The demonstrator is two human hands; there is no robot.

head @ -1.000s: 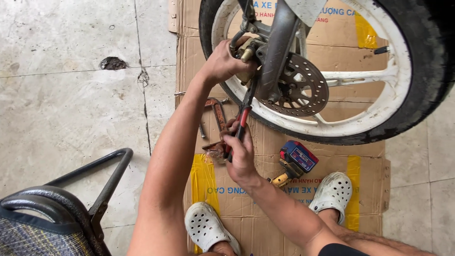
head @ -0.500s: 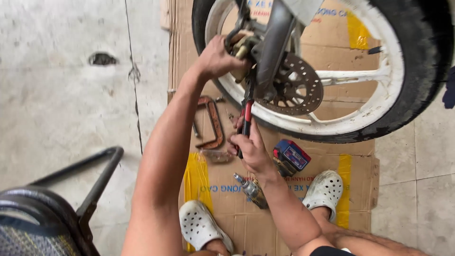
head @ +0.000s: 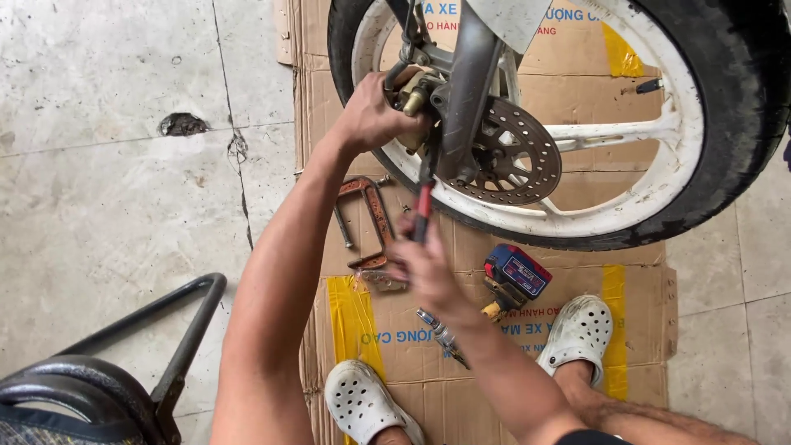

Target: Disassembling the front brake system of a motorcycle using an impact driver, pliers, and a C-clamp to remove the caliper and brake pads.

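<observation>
Left arm stretched up and forward, elbow nearly straight, left hand (head: 371, 115) curled in firm grasp, knuckles toward camera. Right forearm angled in from lower right, right hand (head: 424, 264) blurred, fingers seemingly wrapped in a grip, thumb side up. Hands apart, left above right.

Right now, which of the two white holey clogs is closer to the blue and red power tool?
The right white perforated rubber clog, just beside the blue and red power tool. The left clog sits farther off, near the yellow tape.
</observation>
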